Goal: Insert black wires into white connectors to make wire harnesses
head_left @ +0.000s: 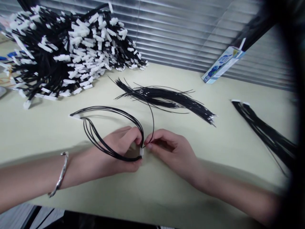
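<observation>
My left hand (pixel 126 146) is closed on a small white connector (pixel 141 152), gripped between thumb and fingers. Black wires (pixel 111 109) loop from it in two bunches to a second white connector (pixel 75 116) at the left. My right hand (pixel 170 148) pinches a single thin black wire (pixel 153 119) close to the held connector's right side. That wire arcs up toward a loose bundle of black wires (pixel 162 95) with bare metal ends. Whether the wire's tip sits inside the connector is too small to tell.
A large heap of black cables with white connectors (pixel 83 47) fills the back left. A blue-and-white drink carton (pixel 221 65) with a straw stands by the blinds (pixel 171 31). More black cables (pixel 264 127) lie at the right. The table's front edge runs below my hands.
</observation>
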Available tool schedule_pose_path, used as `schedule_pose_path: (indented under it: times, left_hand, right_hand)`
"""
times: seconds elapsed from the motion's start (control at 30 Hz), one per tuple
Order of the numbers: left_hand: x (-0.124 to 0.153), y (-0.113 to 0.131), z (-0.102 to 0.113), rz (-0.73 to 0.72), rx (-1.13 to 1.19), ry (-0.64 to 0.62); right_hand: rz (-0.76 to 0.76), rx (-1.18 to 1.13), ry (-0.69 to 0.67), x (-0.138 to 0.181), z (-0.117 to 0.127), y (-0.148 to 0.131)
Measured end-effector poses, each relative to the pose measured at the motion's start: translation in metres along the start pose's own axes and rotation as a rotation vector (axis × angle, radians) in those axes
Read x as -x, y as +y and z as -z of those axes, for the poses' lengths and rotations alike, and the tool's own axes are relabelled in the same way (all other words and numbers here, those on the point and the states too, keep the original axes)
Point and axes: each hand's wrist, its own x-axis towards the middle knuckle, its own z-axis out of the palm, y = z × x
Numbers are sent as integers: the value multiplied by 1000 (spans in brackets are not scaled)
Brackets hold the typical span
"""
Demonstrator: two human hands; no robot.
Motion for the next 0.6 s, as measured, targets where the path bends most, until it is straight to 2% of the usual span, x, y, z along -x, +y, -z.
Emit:
schedule_pose_path:
  times: [0.2, 0.43, 0.6]
  left_hand:
    - [0, 1, 1, 11, 4, 1]
    - [-1, 3, 2, 14, 0, -12]
    - [-1, 2, 2, 25, -3, -9]
  right_hand:
    - [36, 42, -27, 1, -1, -1]
    - [-16, 76, -7, 1, -1, -3]
    - [5, 77, -1, -1, -3, -3]
